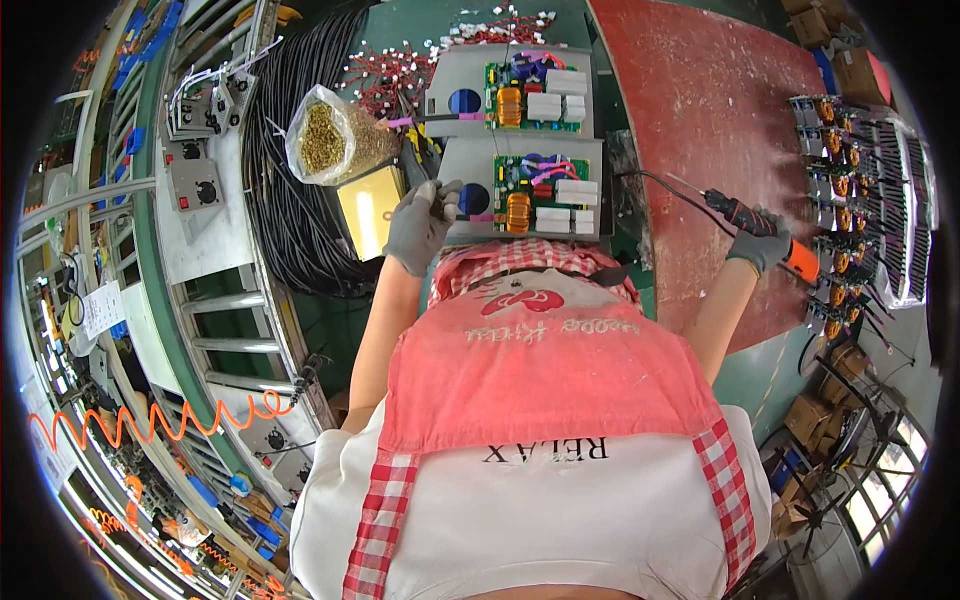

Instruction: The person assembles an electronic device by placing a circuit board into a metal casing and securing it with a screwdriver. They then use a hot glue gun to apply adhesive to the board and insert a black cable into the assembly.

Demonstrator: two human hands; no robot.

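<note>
My left hand (420,225) wears a grey glove and rests at the left edge of a grey metal chassis (470,165) that carries a green circuit board (535,185) with an orange coil and white blocks. Its fingers are pinched near a blue round part; whether something small sits between them I cannot tell. My right hand (760,240), also gloved, grips an orange and black electric screwdriver (775,240) with a black cable, held out over the red mat (720,120), away from the chassis. A second identical chassis with board (525,90) lies just beyond the first.
A clear bag of brass screws (330,140) and a yellow tray (370,205) sit left of the chassis. Coiled black cables (290,180) lie further left, red wire pieces (400,70) behind. Rows of circuit boards (860,190) stand at the right. A roller conveyor (230,320) runs on the left.
</note>
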